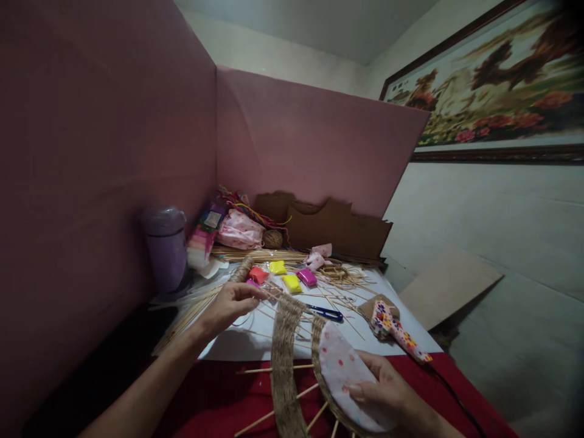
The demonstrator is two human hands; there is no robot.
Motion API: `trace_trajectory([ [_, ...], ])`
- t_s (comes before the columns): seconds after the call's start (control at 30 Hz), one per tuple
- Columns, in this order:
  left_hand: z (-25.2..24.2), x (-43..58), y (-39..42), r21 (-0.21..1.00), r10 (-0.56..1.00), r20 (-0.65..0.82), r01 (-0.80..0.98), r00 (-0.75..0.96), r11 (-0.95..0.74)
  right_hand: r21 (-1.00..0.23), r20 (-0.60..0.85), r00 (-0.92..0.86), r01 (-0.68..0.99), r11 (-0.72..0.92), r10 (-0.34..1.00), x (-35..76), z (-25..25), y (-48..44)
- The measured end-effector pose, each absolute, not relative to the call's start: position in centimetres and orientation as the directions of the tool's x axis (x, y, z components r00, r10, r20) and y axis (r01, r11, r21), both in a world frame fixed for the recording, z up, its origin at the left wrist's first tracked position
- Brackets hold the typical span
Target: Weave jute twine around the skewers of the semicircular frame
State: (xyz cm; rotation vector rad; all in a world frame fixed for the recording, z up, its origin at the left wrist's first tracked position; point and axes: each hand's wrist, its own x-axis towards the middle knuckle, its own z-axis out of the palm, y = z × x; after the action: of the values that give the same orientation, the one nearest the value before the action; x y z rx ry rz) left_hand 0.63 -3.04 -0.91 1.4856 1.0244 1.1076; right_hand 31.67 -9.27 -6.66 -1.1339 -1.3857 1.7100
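Observation:
My left hand [230,304] reaches over the table with fingertips pinched on a thin wooden stick [274,296] near the top of a twine-wrapped arch [283,353]. My right hand [387,392] lies flat with fingers stretched out on a white half-round fabric piece with pink dots [342,371], which sits inside a second twine-wrapped curve [319,359]. Several sticks [274,413] poke out between the two arches over the red cloth [219,395].
Small clay packets in red, yellow and purple [285,277], blue-handled snips [326,312], a floral glue gun [395,328], a purple tumbler [165,246], a bundle of sticks [255,254], cardboard pieces [333,228] and a pink board wall [310,134] surround the work.

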Motion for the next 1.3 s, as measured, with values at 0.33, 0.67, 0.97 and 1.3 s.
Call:
trace_trajectory([
  [0.33,-1.8,-0.8,-2.7,0.903,0.92,0.248,0.272,0.302,-0.333,-0.962,-0.258,-0.451,0.041,-0.269,0.855,32.3,-6.5,-8.9],
  [0.67,-1.7,-0.9,-3.1,0.452,0.805,0.49,0.692,0.335,-0.563,-0.95,-0.308,-0.397,0.087,-0.299,0.864,32.3,-5.9,-8.5],
  [0.97,-1.3,0.1,-4.3,0.385,0.795,0.471,0.722,0.382,-0.575,-0.953,-0.297,-0.413,0.071,-0.295,0.861,31.8,-5.9,-8.2],
  [1.3,-2.1,0.4,-3.9,0.559,0.78,0.48,0.545,0.402,-0.625,-0.955,-0.288,-0.407,0.052,-0.293,0.867,30.4,-5.3,-8.3],
])
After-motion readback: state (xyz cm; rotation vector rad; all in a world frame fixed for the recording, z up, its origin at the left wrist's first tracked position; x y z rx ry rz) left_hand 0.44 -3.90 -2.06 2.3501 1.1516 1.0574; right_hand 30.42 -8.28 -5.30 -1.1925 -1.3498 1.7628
